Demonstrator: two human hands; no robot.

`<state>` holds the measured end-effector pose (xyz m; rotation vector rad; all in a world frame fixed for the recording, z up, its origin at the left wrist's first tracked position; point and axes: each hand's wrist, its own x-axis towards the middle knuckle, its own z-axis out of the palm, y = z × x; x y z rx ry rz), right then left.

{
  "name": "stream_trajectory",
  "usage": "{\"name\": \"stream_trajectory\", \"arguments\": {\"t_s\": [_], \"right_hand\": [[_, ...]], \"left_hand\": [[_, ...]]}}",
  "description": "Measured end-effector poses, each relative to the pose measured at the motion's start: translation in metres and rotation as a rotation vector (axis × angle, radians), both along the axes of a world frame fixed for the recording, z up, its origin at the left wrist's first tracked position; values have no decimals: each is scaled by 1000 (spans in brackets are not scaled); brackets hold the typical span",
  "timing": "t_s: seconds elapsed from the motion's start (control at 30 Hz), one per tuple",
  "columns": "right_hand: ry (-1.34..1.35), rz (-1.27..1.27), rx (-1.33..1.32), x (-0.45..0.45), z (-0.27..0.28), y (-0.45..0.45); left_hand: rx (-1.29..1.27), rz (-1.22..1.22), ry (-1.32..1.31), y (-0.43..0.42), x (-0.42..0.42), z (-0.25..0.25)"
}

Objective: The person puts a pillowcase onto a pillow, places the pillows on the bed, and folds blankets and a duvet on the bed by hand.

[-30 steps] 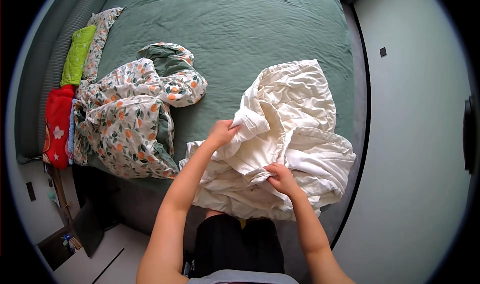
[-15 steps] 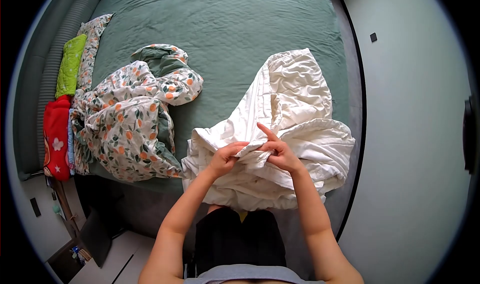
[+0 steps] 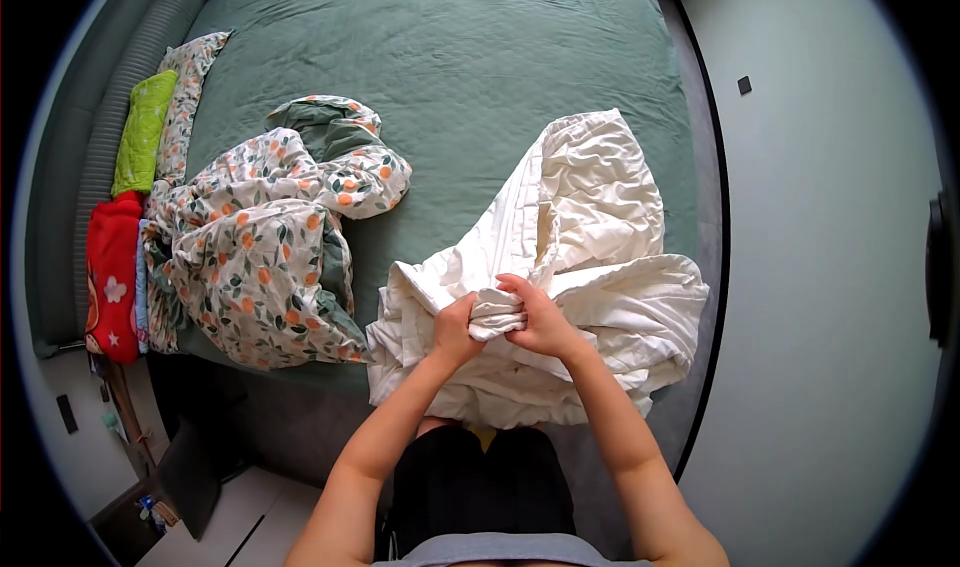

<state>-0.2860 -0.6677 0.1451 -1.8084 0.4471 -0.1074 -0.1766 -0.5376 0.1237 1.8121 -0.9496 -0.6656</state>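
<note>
A white quilt (image 3: 600, 207) lies bunched over the near right corner of the bed, partly hanging past its front edge. My left hand (image 3: 458, 329) is closed on a gathered fold of it. Close beside, my right hand (image 3: 540, 319) grips the same fold from the right, thumb and fingers around the cloth. The bunched fabric shows between both hands. To the left, a duvet cover (image 3: 260, 247) with an orange-fruit print and green lining lies crumpled, apart from both hands.
The bed (image 3: 440, 67) has a green sheet. Along the headboard at left lie a printed pillow (image 3: 190, 97), a lime-green folded cloth (image 3: 146, 132) and a red folded blanket (image 3: 115, 277). A pale wall or panel (image 3: 810, 267) stands at right beyond a narrow floor strip.
My right index finger, stretched out before, has curled in. Both hands have closed around the gathered quilt fold. The camera view has shifted slightly.
</note>
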Motion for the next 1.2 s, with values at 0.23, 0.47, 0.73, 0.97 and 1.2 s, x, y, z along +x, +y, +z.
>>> {"name": "stream_trajectory", "arguments": {"t_s": [0.23, 0.47, 0.73, 0.97, 1.2], "right_hand": [[263, 279, -645, -28, -27, -46], [615, 188, -772, -100, -77, -95], [936, -234, -917, -168, -149, -126], [879, -214, -827, -158, -150, -204], [253, -61, -803, -117, -87, -141]], "left_hand": [[-144, 204, 203, 60, 21, 13], [-129, 760, 199, 151, 106, -15], [97, 847, 345, 165, 102, -74], [147, 1099, 417, 128, 86, -73], [233, 983, 324, 123, 84, -97]]}}
